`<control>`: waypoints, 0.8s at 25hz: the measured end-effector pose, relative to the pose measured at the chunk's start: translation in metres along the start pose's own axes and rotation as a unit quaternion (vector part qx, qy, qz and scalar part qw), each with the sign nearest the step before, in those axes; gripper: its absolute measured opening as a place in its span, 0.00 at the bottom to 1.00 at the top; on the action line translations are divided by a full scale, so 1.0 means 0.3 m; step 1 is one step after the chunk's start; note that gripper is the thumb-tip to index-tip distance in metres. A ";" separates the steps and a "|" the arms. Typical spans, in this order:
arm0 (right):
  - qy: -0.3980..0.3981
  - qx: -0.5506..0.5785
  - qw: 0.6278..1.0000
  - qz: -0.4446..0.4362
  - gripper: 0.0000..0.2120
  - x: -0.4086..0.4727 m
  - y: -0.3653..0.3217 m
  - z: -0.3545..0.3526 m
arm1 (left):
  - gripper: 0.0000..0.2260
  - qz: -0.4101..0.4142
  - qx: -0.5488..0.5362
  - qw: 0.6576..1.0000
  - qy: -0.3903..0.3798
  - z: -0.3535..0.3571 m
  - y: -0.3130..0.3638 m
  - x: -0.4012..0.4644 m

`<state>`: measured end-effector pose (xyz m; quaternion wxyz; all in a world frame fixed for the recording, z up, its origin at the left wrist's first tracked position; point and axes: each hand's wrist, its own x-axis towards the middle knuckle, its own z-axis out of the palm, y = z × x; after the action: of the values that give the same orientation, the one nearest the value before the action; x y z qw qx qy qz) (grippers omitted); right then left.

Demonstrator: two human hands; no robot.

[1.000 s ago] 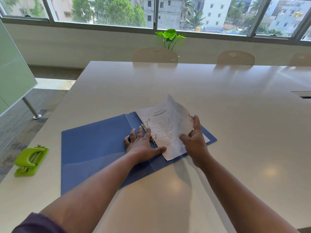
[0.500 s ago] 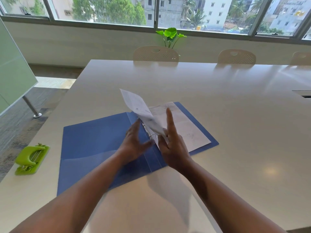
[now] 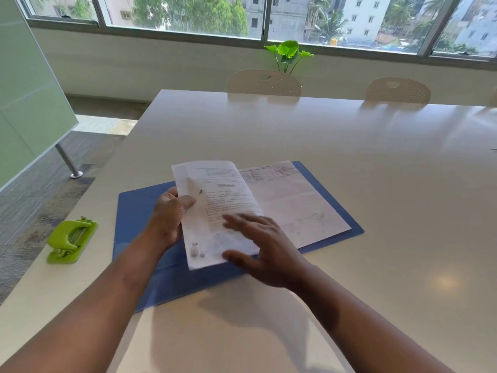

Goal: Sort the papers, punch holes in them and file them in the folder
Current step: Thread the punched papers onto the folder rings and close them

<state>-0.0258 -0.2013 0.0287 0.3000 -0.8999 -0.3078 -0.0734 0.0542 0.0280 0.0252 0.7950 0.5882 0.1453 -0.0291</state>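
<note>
A blue folder (image 3: pixel 139 211) lies open on the white table (image 3: pixel 376 170). Printed papers (image 3: pixel 295 200) lie flat on its right half. One printed sheet (image 3: pixel 215 200) stands raised over the folder's spine, and my left hand (image 3: pixel 169 216) pinches its left edge with the thumb on the front. My right hand (image 3: pixel 263 249) hovers blurred just in front of the sheet's lower right part, fingers spread and straight; whether it touches the paper is unclear. The folder's rings are hidden behind the sheet.
A green hole punch (image 3: pixel 71 239) sits near the table's left edge. Two beige chairs (image 3: pixel 265 83) stand at the far side with a potted plant (image 3: pixel 289 53) behind them. A green glass partition (image 3: pixel 29 103) stands on the left.
The sheet has swung from standing edge-on above the spine to facing me. My left hand now pinches its left edge, and my right hand has let go and spread open.
</note>
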 end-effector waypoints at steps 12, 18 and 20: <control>0.009 -0.185 0.839 0.512 0.47 -0.105 0.338 -0.149 | 0.14 -0.018 0.044 0.997 0.062 -0.100 0.019 -0.031; -0.003 -0.183 0.809 0.559 0.53 -0.143 0.359 -0.132 | 0.14 -0.015 0.098 0.991 0.086 -0.118 -0.025 -0.016; 0.013 -0.180 0.810 0.558 0.50 -0.150 0.358 -0.125 | 0.14 -0.006 0.120 0.988 0.100 -0.124 -0.043 -0.013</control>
<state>0.0046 -0.3139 -0.0082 0.1263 -0.9536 0.2702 0.0406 0.0404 0.0587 0.0043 0.6998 0.6785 0.2231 0.0081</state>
